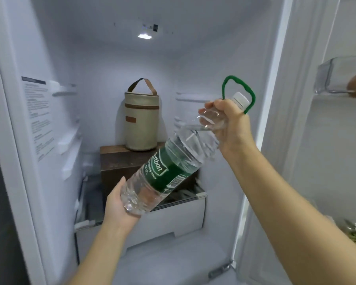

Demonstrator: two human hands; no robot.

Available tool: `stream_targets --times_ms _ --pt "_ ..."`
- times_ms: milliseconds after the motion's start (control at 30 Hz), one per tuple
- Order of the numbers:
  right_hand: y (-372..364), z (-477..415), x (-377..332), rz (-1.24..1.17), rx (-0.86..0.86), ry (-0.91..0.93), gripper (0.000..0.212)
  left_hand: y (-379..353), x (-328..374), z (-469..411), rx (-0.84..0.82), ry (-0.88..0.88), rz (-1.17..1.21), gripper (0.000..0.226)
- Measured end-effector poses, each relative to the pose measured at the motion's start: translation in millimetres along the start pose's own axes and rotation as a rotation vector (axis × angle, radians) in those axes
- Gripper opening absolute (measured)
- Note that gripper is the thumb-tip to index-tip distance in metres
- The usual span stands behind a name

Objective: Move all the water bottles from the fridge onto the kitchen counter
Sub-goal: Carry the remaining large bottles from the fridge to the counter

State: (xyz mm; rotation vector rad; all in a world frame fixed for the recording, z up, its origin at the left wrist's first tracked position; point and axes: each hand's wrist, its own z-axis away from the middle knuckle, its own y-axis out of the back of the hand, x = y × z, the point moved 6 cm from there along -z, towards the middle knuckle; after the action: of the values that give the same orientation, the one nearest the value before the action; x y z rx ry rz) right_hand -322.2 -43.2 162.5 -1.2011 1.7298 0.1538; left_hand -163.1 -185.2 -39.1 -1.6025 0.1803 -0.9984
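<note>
Both arms reach forward, right grip [229, 125] high, clenching the water bottle [164, 171], left grip [116, 206] cupping its base.

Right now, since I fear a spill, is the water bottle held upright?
No, the water bottle is tilted, base held in the left hand, neck gripped by the right hand.

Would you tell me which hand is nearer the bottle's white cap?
Right. The right hand grips the bottle just below the cap; the left hand holds its base.

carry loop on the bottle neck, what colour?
Green. The carry loop arches over the white cap of the water bottle; head view.
</note>
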Motion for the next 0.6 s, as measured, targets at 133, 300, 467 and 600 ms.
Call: stream_targets --times_ms 133,300,467,600 --pt "3.2 30.1 -0.3 0.201 -0.002 -0.014 0.009 48.3 -13.1 5.9 0.274 -0.219 -0.328 0.022" --pt "20.3 65.0 -4.9 0.318 -0.024 -0.019 0.011 67.8 -52.6 27.8 0.304 -0.022 -0.358 0.027" --pt "50.5 100.0 -32.8 0.308 -0.018 -0.015 0.006 34.6 -118.5 85.0 0.130 0.250 -0.176 0.040" --pt "73.7 128.3 -56.8 0.311 -0.034 -0.023 0.009 17.9 -163.8 123.8 0.078 0.295 -0.149 0.022"
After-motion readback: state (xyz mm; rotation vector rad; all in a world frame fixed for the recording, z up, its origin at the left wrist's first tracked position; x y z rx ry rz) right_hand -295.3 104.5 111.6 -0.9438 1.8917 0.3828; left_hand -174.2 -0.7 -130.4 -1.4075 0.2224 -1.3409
